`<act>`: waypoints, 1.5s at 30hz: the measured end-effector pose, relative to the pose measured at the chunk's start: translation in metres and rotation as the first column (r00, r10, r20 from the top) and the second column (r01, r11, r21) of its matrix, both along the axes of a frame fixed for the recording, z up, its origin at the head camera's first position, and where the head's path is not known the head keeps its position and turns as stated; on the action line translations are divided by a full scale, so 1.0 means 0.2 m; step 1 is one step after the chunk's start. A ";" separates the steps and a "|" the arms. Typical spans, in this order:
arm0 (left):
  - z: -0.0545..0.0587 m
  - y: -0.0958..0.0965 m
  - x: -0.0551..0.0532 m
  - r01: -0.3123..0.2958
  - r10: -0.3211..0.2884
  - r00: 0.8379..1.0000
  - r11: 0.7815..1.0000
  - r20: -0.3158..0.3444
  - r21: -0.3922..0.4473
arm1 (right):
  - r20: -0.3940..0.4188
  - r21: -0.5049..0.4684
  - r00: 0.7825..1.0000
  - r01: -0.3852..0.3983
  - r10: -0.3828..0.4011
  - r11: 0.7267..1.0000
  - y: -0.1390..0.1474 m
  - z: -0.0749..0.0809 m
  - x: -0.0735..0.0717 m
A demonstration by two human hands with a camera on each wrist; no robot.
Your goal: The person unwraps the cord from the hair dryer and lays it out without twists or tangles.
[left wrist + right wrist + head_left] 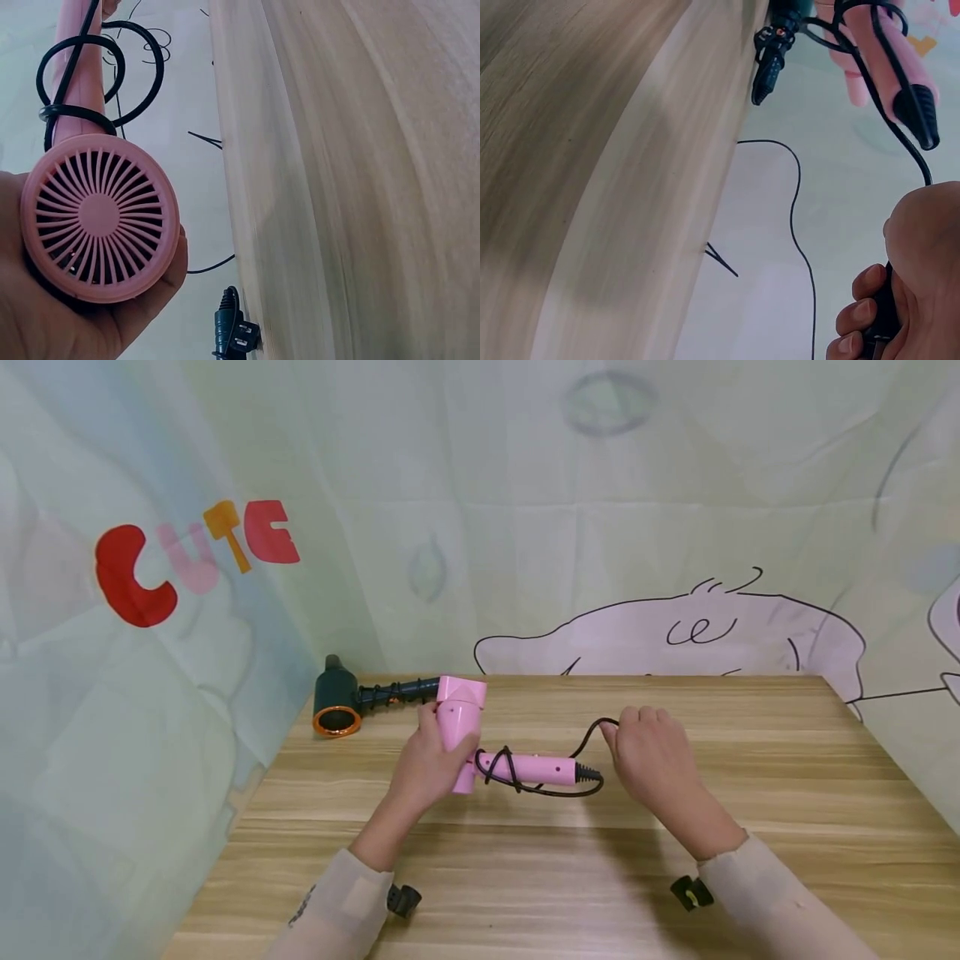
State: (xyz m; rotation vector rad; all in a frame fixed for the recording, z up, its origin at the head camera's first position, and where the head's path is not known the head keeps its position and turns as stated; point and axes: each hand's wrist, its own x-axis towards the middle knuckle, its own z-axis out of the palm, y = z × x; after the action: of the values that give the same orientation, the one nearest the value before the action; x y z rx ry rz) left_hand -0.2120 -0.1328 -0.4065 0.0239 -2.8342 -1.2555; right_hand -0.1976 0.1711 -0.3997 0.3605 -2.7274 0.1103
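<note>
- Dark green hair dryer (335, 691) with orange-rimmed opening, on a wood-grain table (540, 877), beyond and left of my grip.
- My left hand (424, 762), fingers wrapped round the barrel of a pink plastic hair dryer (458, 724), handle pointing rightward.
- Thin black cord (917, 155), looped round that handle, running to my right hand (652, 760).
- My right hand, curled closed on the cord's black plug (883, 319).

"CUTE" (198, 582) on the cloth backdrop (75, 735)
Red, pink and orange capitals spell it; the left sleeve's (341, 893) dark marking (302, 906) is illegible.
</note>
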 end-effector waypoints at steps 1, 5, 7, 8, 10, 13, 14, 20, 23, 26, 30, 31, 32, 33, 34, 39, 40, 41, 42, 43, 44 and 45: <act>0.00 0.00 0.00 -0.002 0.002 1.000 1.000 -0.001 -0.003 | -0.001 -0.002 1.000 0.001 -0.001 1.000 0.00 0.01 0.00; 0.00 0.00 0.00 -0.004 0.004 1.000 1.000 0.001 -0.013 | -0.012 -0.005 1.000 0.003 -0.003 1.000 -0.01 0.02 0.01; -0.01 0.00 0.00 -0.006 0.006 1.000 1.000 0.001 -0.018 | -0.023 -0.004 1.000 0.001 -0.001 1.000 -0.02 0.02 0.02; -0.01 0.00 0.00 -0.006 0.006 1.000 1.000 0.001 -0.018 | -0.028 -0.002 1.000 0.000 0.000 1.000 -0.02 0.03 0.02; -0.02 0.00 0.00 -0.007 0.007 1.000 1.000 -0.001 -0.020 | -0.040 0.003 0.999 -0.001 0.001 1.000 -0.02 0.03 0.02; -0.03 0.00 -0.01 -0.010 0.010 1.000 1.000 0.000 -0.021 | -0.061 0.012 0.998 0.003 -0.003 1.000 -0.03 0.05 0.03; -0.03 0.00 -0.01 -0.012 0.012 1.000 1.000 0.000 -0.022 | -0.073 0.013 0.997 0.003 -0.002 1.000 -0.03 0.05 0.04; -0.04 0.00 -0.01 -0.017 0.016 1.000 0.999 -0.013 -0.037 | -0.169 0.012 0.986 -0.014 0.016 1.000 -0.05 0.08 0.07; -0.04 0.00 -0.01 -0.017 0.017 1.000 0.999 -0.023 -0.041 | -0.195 0.008 0.980 -0.022 0.023 1.000 -0.06 0.08 0.09; -0.04 0.00 -0.01 -0.021 0.020 1.000 0.999 -0.024 -0.041 | -0.202 0.012 0.979 -0.026 0.028 1.000 -0.06 0.08 0.09; -0.04 0.00 -0.01 -0.023 0.023 1.000 0.999 -0.019 -0.032 | -0.216 0.002 0.976 -0.038 0.037 0.999 -0.06 0.09 0.11; -0.04 0.01 -0.01 -0.024 0.024 1.000 0.999 -0.018 -0.031 | -0.221 0.000 0.974 -0.042 0.040 0.999 -0.06 0.09 0.11; -0.04 0.01 -0.01 -0.025 0.024 1.000 0.999 -0.018 -0.030 | -0.227 -0.001 0.973 -0.044 0.043 0.999 -0.06 0.09 0.12; -0.04 0.01 -0.01 -0.025 0.025 1.000 0.999 -0.019 -0.029 | -0.233 -0.001 0.971 -0.046 0.045 0.999 -0.06 0.09 0.12; -0.04 0.01 -0.01 -0.026 0.025 0.999 0.999 -0.020 -0.029 | -0.237 0.000 0.970 -0.048 0.046 0.999 -0.06 0.09 0.13; -0.05 0.01 -0.02 -0.031 0.030 0.999 0.999 -0.023 -0.028 | -0.249 0.001 0.967 -0.054 0.052 0.999 -0.06 0.09 0.16; -0.04 0.01 -0.02 -0.032 0.031 0.999 0.999 -0.023 -0.027 | -0.253 -0.004 0.966 -0.057 0.054 0.998 -0.06 0.09 0.17; -0.04 0.01 -0.02 -0.033 0.032 0.999 0.999 -0.024 -0.027 | -0.256 -0.006 0.965 -0.060 0.057 0.998 -0.06 0.09 0.17; -0.04 0.01 -0.01 -0.034 0.034 0.999 0.999 -0.025 -0.028 | -0.260 -0.009 0.964 -0.065 0.060 0.998 -0.06 0.09 0.18; -0.04 0.01 -0.01 -0.036 0.035 0.999 0.999 -0.025 -0.028 | -0.265 -0.009 0.962 -0.067 0.063 0.998 -0.06 0.09 0.19; -0.04 0.01 -0.02 -0.038 0.037 0.999 0.999 -0.026 -0.030 | -0.270 -0.005 0.961 -0.072 0.067 0.997 -0.06 0.09 0.19; -0.04 0.01 -0.02 -0.040 0.039 0.999 0.999 -0.026 -0.032 | -0.274 -0.004 0.959 -0.077 0.073 0.997 -0.05 0.09 0.20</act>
State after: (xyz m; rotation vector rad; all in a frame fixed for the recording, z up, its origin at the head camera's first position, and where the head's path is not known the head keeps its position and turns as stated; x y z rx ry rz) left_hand -0.2150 -0.1305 -0.4141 0.0618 -2.8180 -1.1934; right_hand -0.1582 0.1603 -0.3816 0.4402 -2.4389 0.0929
